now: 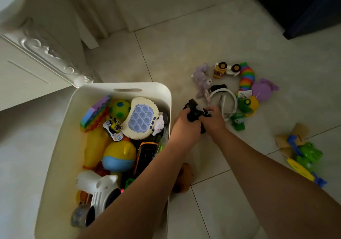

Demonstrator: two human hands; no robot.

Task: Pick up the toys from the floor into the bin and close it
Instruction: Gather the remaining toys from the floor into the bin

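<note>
Gripping a black toy [194, 112] with 2 hands in the middle of the frame: left hand [184, 122] curled round its left end, right hand [214, 117] curled round its right end. Held just right of the upper right corner of the white bin [125, 86], outside it, over the tiled floor [184, 45].

In the lower left of the frame, open on top and already crowded: a cream push-button game [141, 118], a green spotted ball [120, 107], a rainbow block [96, 113], a small car [113, 128], a yellow and blue toy [119, 157], a white toy [99, 189].

Still lying on the floor to the right of centre, clustered close together: a purple plush rabbit [202, 80], a toy truck [226, 70], a rainbow slug [246, 79], a round purple plush [263, 89], a white headband [224, 98] just beyond the right hand, 2 green frog toys [246, 104].

Well apart at the right edge, another green frog [308, 154]. Tucked against the bin's right wall, between the forearms, a brown plush [182, 178].
</note>
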